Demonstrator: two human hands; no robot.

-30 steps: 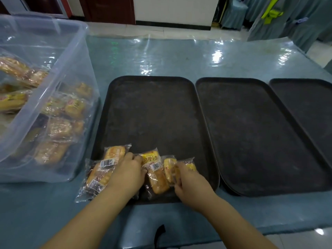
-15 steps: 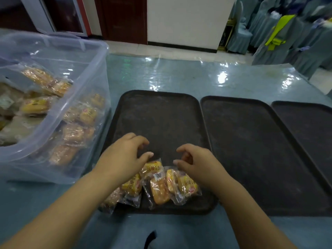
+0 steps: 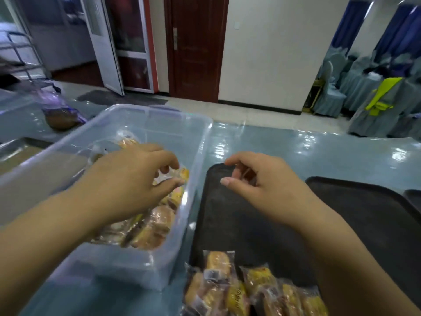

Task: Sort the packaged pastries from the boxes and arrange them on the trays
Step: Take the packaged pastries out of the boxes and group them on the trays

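Your left hand [image 3: 133, 181]: bare, fingertips smeared by motion blur.
Your right hand [image 3: 270, 182]: bare, with a short, rounded thumbnail [image 3: 225, 181].
Your left forearm [image 3: 45, 226]: bare up to the frame's edge.
Your right forearm [image 3: 346, 249]: bare likewise.

The left hand [image 3: 134, 179] covers many of the clear-wrapped pastries [image 3: 157, 224] in the clear plastic box [image 3: 200, 156], and whether its curled fingertips pinch one cannot be told. The row of yellow-printed pastry packets [image 3: 227, 288] on the black rectangular tray [image 3: 227, 213] is cut off by the lower edge. A third dark tray [image 3: 413, 196] shows only a corner at the right edge, and a brown lump in purple wrap [image 3: 61, 115] at far left is too blurred to name.
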